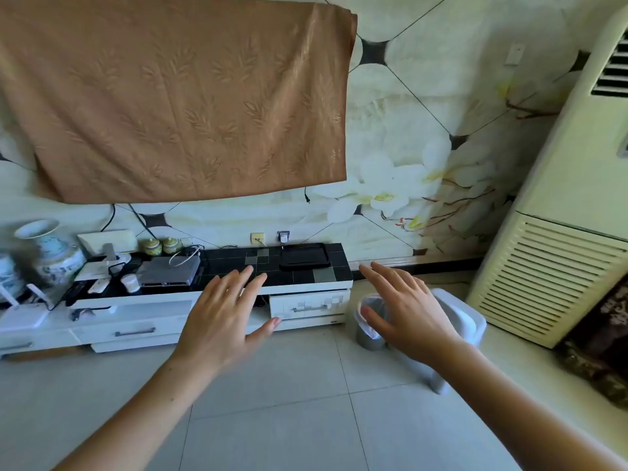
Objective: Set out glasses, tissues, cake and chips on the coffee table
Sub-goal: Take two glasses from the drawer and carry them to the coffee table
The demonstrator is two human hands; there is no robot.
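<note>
The glasses, tissues, cake and chips are out of my view; my left hand (222, 317) and right hand (409, 312) hold nothing.

Floor tiles (272, 385) in front of TV cabinet (170, 297) lie open, w/ room to pass. Cabinet top crowded at left: vases (51, 249), set-top box (170, 270), small cup (131, 283); black tray (304, 254) at right end. Lined bin (372, 321) and white box (458, 331) stand between cabinet and standing AC unit (560, 249).
</note>
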